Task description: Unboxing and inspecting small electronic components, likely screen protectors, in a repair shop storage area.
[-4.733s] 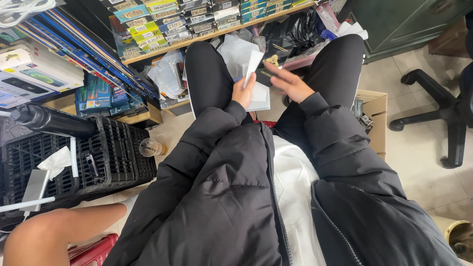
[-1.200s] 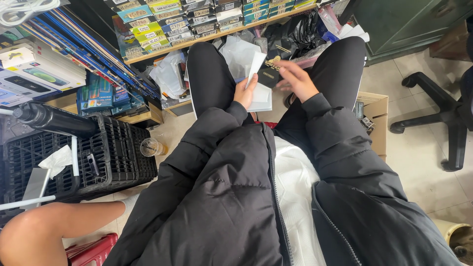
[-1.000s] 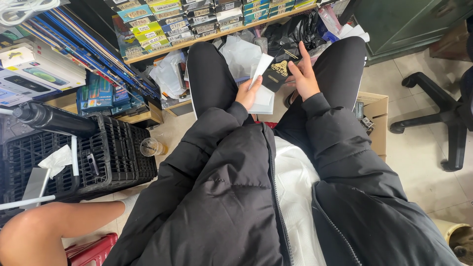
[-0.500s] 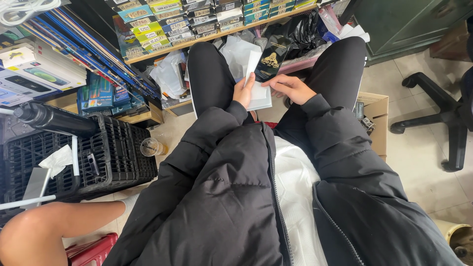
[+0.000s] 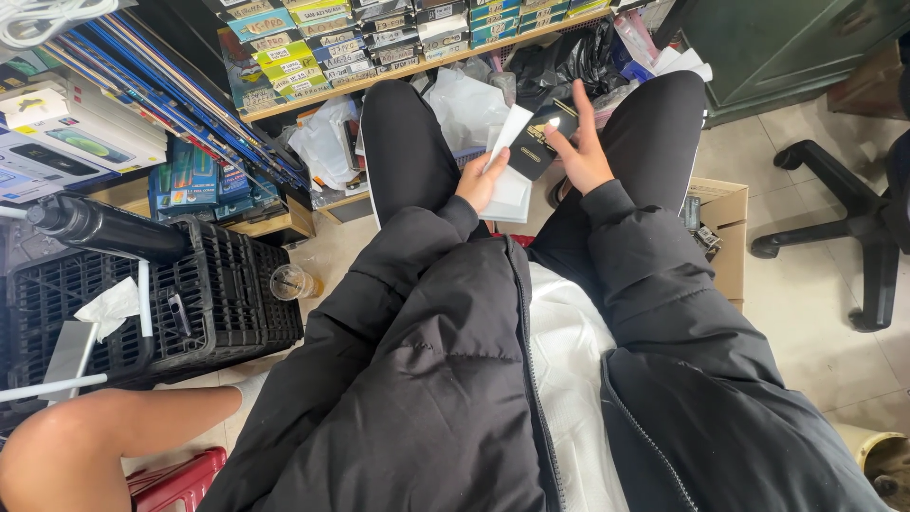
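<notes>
I sit with my knees up in black trousers and a black puffer jacket. My left hand [image 5: 482, 180] grips a thin stack of white flat packets [image 5: 512, 161] between my knees. My right hand [image 5: 580, 150] holds a small flat black packet with a gold mark [image 5: 536, 142], raised just right of the white stack, fingers spread behind it.
A shelf of small labelled boxes [image 5: 379, 38] runs ahead, with plastic bags [image 5: 464, 100] under it. A black plastic crate [image 5: 190, 303] and a plastic cup [image 5: 289, 282] stand at my left. A cardboard box [image 5: 725, 228] and an office chair base [image 5: 853, 237] are at my right. Another person's bare knee [image 5: 85, 446] shows bottom left.
My right hand has lifted away from the white stack and now holds the black packet higher, with the fingers fanned out. The left hand stays put.
</notes>
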